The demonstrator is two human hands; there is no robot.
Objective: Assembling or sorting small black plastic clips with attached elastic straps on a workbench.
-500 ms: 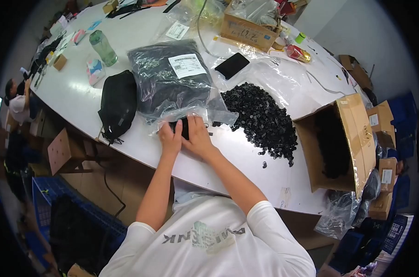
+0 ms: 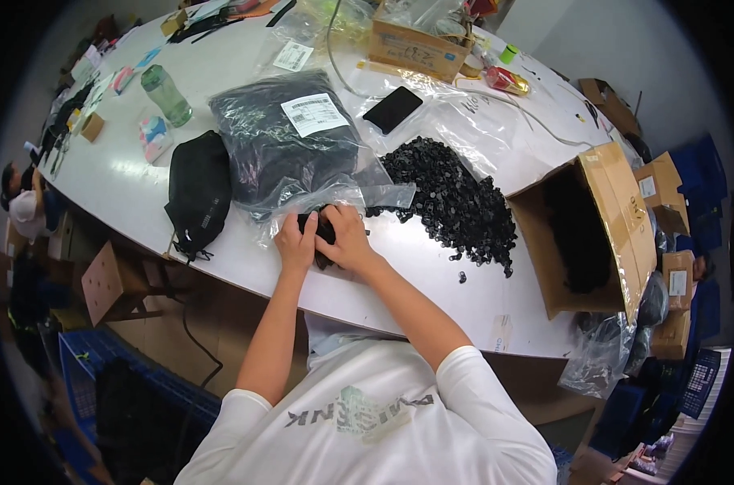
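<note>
Both my hands are closed around a small black item (image 2: 325, 229) near the front edge of the white table; its kind is hard to make out. My left hand (image 2: 295, 241) grips its left side, my right hand (image 2: 348, 239) its right side. Just beyond them lies a clear plastic bag (image 2: 284, 145) packed with black goods and bearing a white label; its loose end touches my fingers. Right of my hands spreads a heap of small black plastic pieces (image 2: 452, 202). On the left rests a black drawstring pouch (image 2: 198, 194).
An open cardboard box (image 2: 621, 218) lies on its side at the right, black contents inside. Farther back are a phone (image 2: 393, 109), another cardboard box (image 2: 419, 50) and a green bottle (image 2: 166, 95). Another person (image 2: 29, 202) sits at the far left.
The whole view has shifted slightly, so the table's things appear higher and a little to the left. My hands still hold the black item, with the right fingers curled more over it.
</note>
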